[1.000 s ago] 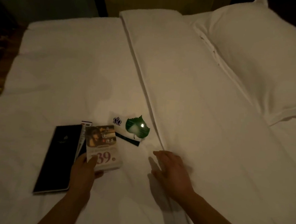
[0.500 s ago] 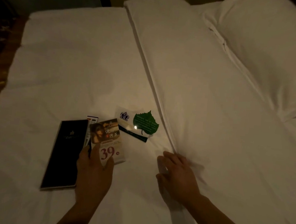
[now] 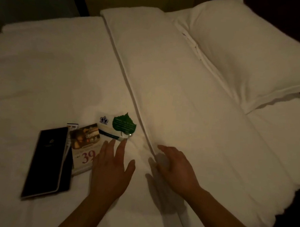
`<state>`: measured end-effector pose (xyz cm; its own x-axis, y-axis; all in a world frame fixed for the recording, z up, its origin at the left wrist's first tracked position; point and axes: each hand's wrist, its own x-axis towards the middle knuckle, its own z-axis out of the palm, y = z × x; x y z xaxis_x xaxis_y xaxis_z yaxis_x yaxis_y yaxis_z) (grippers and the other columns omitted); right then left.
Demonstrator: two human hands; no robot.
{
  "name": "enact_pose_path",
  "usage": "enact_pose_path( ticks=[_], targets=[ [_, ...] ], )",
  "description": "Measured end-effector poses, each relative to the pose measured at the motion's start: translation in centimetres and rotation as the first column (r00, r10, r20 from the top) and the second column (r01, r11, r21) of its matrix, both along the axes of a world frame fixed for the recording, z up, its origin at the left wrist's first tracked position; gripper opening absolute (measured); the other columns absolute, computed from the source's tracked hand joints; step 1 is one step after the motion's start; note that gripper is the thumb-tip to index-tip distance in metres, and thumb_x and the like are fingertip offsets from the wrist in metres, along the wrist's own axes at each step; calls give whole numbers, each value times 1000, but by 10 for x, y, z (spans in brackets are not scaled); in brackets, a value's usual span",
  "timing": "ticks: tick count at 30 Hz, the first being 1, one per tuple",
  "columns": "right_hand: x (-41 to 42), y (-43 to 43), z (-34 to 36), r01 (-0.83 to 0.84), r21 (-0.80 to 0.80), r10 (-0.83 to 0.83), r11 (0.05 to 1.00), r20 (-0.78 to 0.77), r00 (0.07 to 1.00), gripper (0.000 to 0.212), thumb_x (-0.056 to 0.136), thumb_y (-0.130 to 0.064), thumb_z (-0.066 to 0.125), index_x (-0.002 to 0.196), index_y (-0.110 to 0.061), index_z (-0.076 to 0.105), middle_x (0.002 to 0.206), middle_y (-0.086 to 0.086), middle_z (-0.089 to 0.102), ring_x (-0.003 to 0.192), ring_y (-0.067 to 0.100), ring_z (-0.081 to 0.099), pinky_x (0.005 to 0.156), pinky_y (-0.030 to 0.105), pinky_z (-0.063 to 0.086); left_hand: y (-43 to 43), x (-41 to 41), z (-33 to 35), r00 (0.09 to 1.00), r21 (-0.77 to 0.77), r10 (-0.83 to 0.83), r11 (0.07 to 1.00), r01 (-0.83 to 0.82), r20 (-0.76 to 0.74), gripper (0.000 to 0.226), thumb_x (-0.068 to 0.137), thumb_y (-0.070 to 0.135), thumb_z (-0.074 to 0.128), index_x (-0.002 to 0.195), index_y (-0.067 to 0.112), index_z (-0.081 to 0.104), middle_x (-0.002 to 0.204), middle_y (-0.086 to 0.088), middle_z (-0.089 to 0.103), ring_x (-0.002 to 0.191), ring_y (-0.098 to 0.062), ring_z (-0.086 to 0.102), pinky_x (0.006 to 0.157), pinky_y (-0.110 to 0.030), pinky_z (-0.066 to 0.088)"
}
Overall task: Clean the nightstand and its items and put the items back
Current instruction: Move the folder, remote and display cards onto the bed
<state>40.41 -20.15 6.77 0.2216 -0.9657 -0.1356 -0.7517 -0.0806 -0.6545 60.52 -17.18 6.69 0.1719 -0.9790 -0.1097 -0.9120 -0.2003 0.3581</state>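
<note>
Several nightstand items lie on the white bed: a black folder at the left, a leaflet with a red "39" beside it, and a white card with a crest under a green leaf-shaped card. My left hand lies flat with straight fingers, its fingertips at the near edge of the white card and its side over the leaflet's corner. My right hand rests with spread fingers on the folded duvet edge. Neither hand holds anything.
A large white pillow lies at the upper right. The folded duvet runs diagonally down the middle of the bed. A dark floor shows at the far left and right edges. A small striped card edge pokes out behind the leaflet.
My left hand has let go of the "39" leaflet and slid right, fingers now straight toward the white card. My right hand stays on the duvet edge.
</note>
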Motion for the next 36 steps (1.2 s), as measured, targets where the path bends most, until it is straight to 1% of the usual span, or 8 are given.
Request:
enact_pose_path(
  ticks=[4, 8, 14, 20, 25, 30, 32, 36],
  targets=[
    [-33, 5, 16, 39, -53, -42, 998, -57, 998, 53, 92, -45, 56, 141, -33, 41, 137, -9, 51, 120, 14, 48, 92, 16, 32, -6, -35, 15, 993, -26, -116, 993, 117, 26, 77, 87, 61, 32, 151, 19, 39, 153, -21, 42, 143, -41, 36, 108, -60, 37],
    [-69, 14, 33, 117, -91, -123, 989, -62, 990, 53, 92, -46, 54, 142, -34, 41, 138, -9, 50, 121, 13, 46, 92, 19, 33, -7, -77, 28, 977, -38, -206, 978, 208, 47, 79, 88, 65, 27, 155, 25, 31, 159, -17, 34, 149, -37, 27, 116, -58, 30],
    [-130, 36, 53, 235, -133, -242, 963, -44, 969, 53, 92, -42, 58, 141, -33, 41, 138, -11, 50, 122, 13, 45, 91, 17, 30, -6, -143, 43, 939, -57, -337, 938, 341, 76, 78, 90, 64, 27, 154, 21, 34, 157, -18, 39, 147, -38, 30, 114, -62, 31],
    [-189, 65, 61, 335, -142, -340, 932, -16, 940, 56, 91, -45, 59, 142, -35, 40, 138, -11, 50, 123, 14, 44, 97, 24, 36, 4, -210, 55, 893, -80, -443, 890, 449, 76, 80, 88, 66, 20, 156, 24, 28, 161, -16, 32, 152, -36, 21, 118, -61, 24],
    [-239, 93, 64, 421, -147, -425, 895, 1, 905, 56, 90, -44, 60, 142, -34, 41, 139, -11, 49, 123, 13, 44, 95, 20, 32, 18, -264, 62, 843, -57, -533, 842, 537, 74, 84, 85, 69, 10, 158, 29, 17, 166, -11, 20, 155, -31, 9, 122, -55, 15],
    [-290, 127, 66, 519, -153, -522, 841, 29, 853, 56, 89, -44, 62, 140, -34, 43, 138, -11, 51, 124, 13, 45, 99, 25, 37, 35, -323, 65, 786, -68, -613, 784, 618, 77, 79, 88, 68, 17, 157, 28, 21, 164, -12, 25, 154, -32, 14, 121, -57, 20],
    [-312, 142, 67, 555, -144, -556, 819, 37, 830, 56, 89, -45, 61, 140, -34, 42, 138, -11, 51, 124, 13, 45, 100, 27, 39, 45, -349, 66, 763, -64, -643, 760, 647, 67, 79, 88, 68, 18, 157, 29, 21, 164, -12, 25, 154, -32, 14, 120, -56, 18],
    [-356, 173, 69, 611, -127, -613, 781, 30, 789, 55, 90, -45, 58, 141, -34, 41, 137, -10, 50, 120, 14, 45, 92, 24, 39, 67, -400, 66, 713, -72, -699, 709, 701, 51, 76, 90, 64, 25, 156, 26, 28, 161, -14, 32, 152, -34, 21, 118, -57, 24]
  ],
)
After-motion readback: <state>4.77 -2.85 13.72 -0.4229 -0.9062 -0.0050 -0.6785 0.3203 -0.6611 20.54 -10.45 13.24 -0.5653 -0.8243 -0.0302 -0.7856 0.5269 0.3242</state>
